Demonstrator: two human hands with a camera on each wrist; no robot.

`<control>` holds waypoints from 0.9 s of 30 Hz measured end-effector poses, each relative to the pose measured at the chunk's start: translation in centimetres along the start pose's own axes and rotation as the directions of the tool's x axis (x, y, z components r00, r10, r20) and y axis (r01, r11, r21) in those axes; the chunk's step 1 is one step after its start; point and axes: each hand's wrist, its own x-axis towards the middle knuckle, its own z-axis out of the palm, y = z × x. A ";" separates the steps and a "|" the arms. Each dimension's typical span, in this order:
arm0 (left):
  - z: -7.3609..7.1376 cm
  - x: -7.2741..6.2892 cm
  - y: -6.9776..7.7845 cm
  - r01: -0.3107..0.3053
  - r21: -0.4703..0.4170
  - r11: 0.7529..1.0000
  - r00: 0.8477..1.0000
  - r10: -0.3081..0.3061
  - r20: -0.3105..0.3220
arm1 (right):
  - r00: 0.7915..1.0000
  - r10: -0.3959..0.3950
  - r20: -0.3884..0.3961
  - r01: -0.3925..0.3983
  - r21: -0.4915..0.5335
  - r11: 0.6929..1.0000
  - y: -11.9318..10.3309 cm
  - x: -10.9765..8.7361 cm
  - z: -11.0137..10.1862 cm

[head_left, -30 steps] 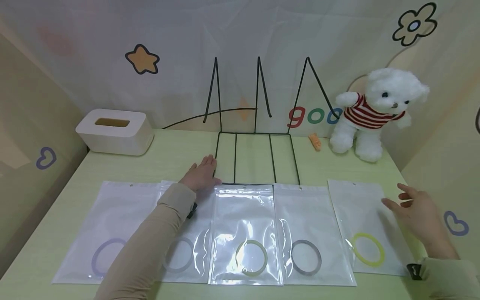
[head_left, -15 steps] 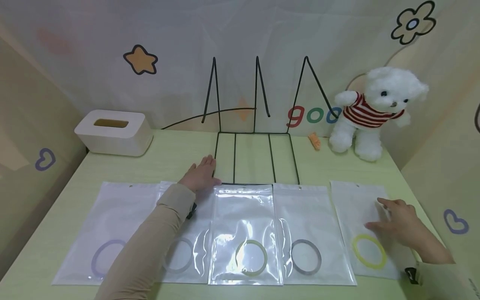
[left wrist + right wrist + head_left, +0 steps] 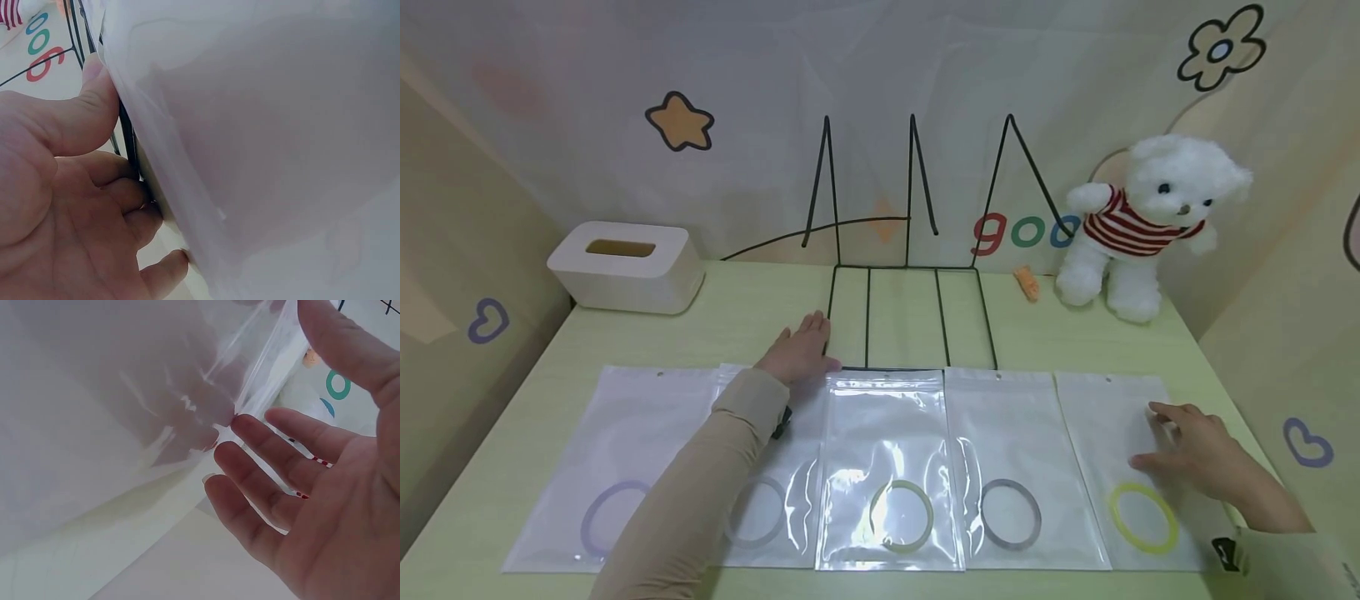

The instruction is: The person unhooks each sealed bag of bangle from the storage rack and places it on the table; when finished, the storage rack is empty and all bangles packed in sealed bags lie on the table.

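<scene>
My left hand [image 3: 797,350] lies beside the front left corner of a black wire rack [image 3: 867,317], fingers extended; in the left wrist view its fingertips meet the rack's dark edge next to a plastic bag [image 3: 281,125]. On the far right, my right hand [image 3: 1198,450] touches the right part of a white zip bag [image 3: 1093,433] holding a yellow ring [image 3: 1152,548]. Its fingers are spread and loosely bent; in the right wrist view the fingertips [image 3: 228,453] are right at the bag's edge. Nothing is gripped by either hand.
More zip bags with rings stretch leftward in a row: a grey-ring bag [image 3: 1007,425], a clear-fronted bag [image 3: 880,442], a partly covered one and a purple-ring bag [image 3: 632,425]. Behind stand a tissue box [image 3: 625,279], an orange piece [image 3: 1026,283] and a white teddy bear [image 3: 1142,233].
My right hand has moved left and down onto the rightmost bag. That bag has turned and slid nearer, so it now lines up with its neighbour. The left hand stays in place.
</scene>
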 end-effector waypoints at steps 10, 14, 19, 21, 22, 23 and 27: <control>-0.3 -0.1 0.0 -0.008 0.012 1.000 1.000 0.008 -0.001 | 1.000 -0.005 -0.025 0.005 0.012 1.000 -0.6 -0.1 -0.3; -0.2 0.0 -0.1 0.000 0.013 1.000 1.000 0.000 0.001 | 0.999 0.000 -0.033 0.000 0.001 1.000 -0.7 0.1 -0.5; -0.4 -0.2 -0.2 -0.002 0.001 1.000 1.000 0.002 -0.002 | 1.000 0.006 -0.024 -0.007 -0.011 1.000 -0.8 0.4 -0.2; -0.4 -0.3 -0.1 -0.003 0.000 1.000 1.000 0.003 -0.003 | 1.000 0.011 -0.012 -0.011 -0.014 1.000 -0.8 0.4 -0.1; -0.4 -0.3 -0.1 -0.002 -0.002 1.000 1.000 0.002 -0.003 | 1.000 0.012 -0.009 -0.012 -0.018 1.000 -0.9 0.4 -0.1; -0.4 -0.4 -0.1 -0.001 0.001 1.000 1.000 0.001 -0.001 | 1.000 0.011 -0.005 -0.011 -0.022 1.000 -0.9 0.4 0.0; -0.4 -0.6 -0.1 0.007 -0.001 1.000 1.000 -0.007 0.002 | 1.000 -0.002 -0.004 0.002 -0.035 0.999 -1.1 0.3 0.0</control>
